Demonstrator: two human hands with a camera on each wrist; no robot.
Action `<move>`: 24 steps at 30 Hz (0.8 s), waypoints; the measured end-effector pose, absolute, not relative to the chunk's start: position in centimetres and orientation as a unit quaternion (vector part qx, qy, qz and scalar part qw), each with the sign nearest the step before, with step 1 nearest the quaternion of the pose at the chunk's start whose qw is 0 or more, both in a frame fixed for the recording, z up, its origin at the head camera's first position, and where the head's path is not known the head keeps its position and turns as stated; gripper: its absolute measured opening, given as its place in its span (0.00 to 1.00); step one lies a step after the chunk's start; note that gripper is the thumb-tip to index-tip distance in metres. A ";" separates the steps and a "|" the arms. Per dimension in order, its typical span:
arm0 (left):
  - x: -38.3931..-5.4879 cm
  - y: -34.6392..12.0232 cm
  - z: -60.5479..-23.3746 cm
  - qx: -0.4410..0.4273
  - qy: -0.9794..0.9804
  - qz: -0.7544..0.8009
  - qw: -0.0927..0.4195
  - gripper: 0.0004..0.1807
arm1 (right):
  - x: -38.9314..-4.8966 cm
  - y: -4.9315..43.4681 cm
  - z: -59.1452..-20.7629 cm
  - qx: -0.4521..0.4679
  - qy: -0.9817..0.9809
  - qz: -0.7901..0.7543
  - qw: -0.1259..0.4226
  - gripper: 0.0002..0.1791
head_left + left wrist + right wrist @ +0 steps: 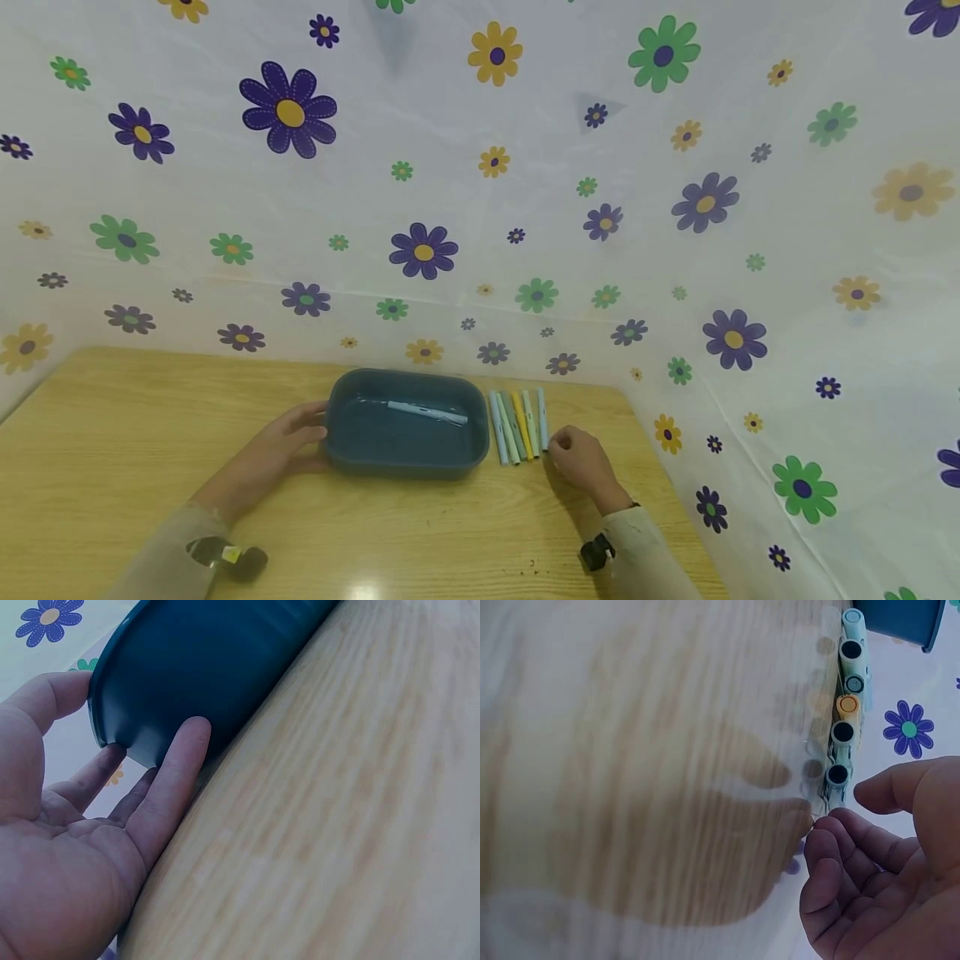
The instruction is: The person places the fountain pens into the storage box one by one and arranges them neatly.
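A dark blue plastic basin (408,468) stands on the wooden table, with one light blue marker (427,412) lying inside. At the basin's left end is my left hand (281,450); its extended, spread fingers touch the outer wall and rim. Right of the basin, several felt-tip markers (517,425) in light blue, green and yellow lie side by side. My right hand (581,458) is beside the near end of the rightmost light blue marker (542,417). In the right wrist view, a gap shows between thumb and loosely bent fingers, with nothing held.
The wooden table (360,533) runs back to a white flowered sheet (450,192) hanging behind and along the right side. A few dark specks (532,567) lie near the table's front edge.
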State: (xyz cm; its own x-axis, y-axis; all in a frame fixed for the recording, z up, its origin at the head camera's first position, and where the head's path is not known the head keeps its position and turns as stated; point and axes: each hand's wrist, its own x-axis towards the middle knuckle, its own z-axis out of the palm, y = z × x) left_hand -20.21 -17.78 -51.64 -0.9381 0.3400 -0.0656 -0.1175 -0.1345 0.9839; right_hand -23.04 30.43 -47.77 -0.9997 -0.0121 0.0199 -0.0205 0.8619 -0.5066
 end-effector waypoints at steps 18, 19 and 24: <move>-20.4 -17.7 -51.7 0.087 0.638 0.748 0.157 0.33 | -22.7 31.0 -46.7 0.020 -0.962 0.269 0.041 0.09; -20.4 -17.7 -51.6 0.086 0.640 0.748 0.156 0.33 | -22.7 31.0 -46.6 0.022 -0.961 0.270 0.047 0.09; -20.4 -17.7 -51.6 0.091 0.638 0.749 0.154 0.33 | -22.9 30.9 -46.1 0.036 -0.959 0.271 0.079 0.09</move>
